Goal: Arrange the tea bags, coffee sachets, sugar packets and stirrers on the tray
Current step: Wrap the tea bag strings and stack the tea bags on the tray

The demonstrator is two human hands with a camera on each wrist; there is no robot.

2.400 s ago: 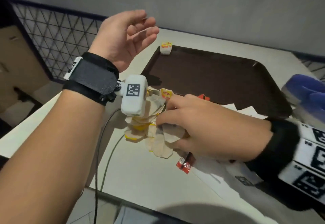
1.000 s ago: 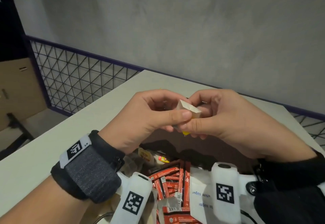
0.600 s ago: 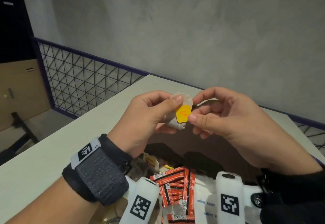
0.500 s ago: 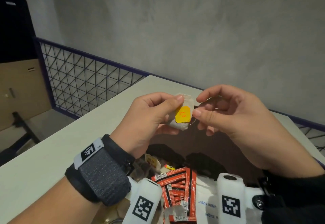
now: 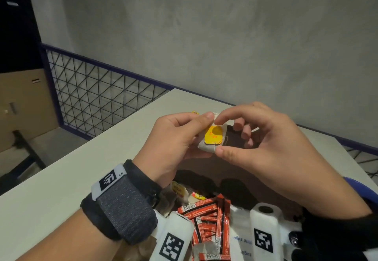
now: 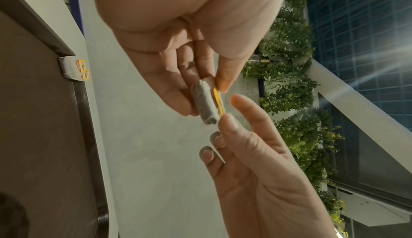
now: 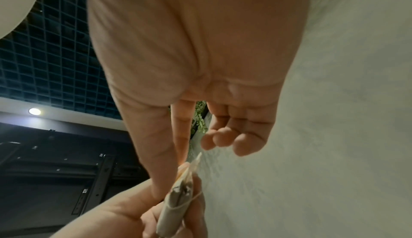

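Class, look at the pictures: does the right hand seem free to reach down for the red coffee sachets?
Probably not yet. The right hand is pinching the tea bag together with the left hand. The red coffee sachets lie uncovered below.

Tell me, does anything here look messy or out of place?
Yes. The red sachets lie in a loose, crisscrossed heap near the wrists. The tea bag, held up in both hands, has its string hanging loose below the yellow tag.

Tea bag lifted off the pile
The right hand (image 5: 274,150) brought the tea bag (image 5: 212,138) up to the left hand (image 5: 173,144); both pinched it above the tray (image 5: 204,166).
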